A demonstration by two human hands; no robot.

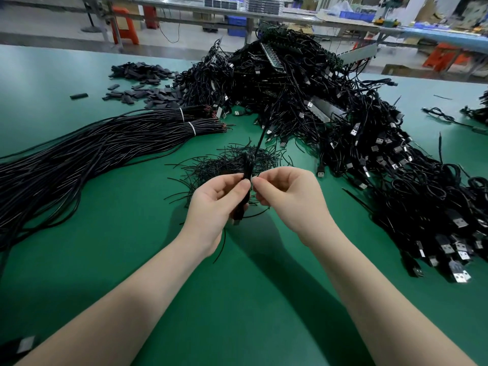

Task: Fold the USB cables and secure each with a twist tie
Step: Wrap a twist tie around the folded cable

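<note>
Above the green counter [237,299], the left hand [211,204] pinches the folded USB cable [247,180] upright, and the fingers of the right hand [287,196] pinch a thin twist tie at its side. I think the tie should be wound tightly around the middle. Behind the cable lie wiry loose ties [224,165], then a glossy tangled cable heap [330,114].

Both forearms are extended forward and converge at mid-frame, bare to the elbow. Left hand [211,199] is held palm-up, fingers [232,180] curled, thumb pressed against the index in a closed grip. Right hand [290,196] is held just beside it, thumb and index pinched together at the tips. Wrists are slightly raised, hands nearly touching.
</note>
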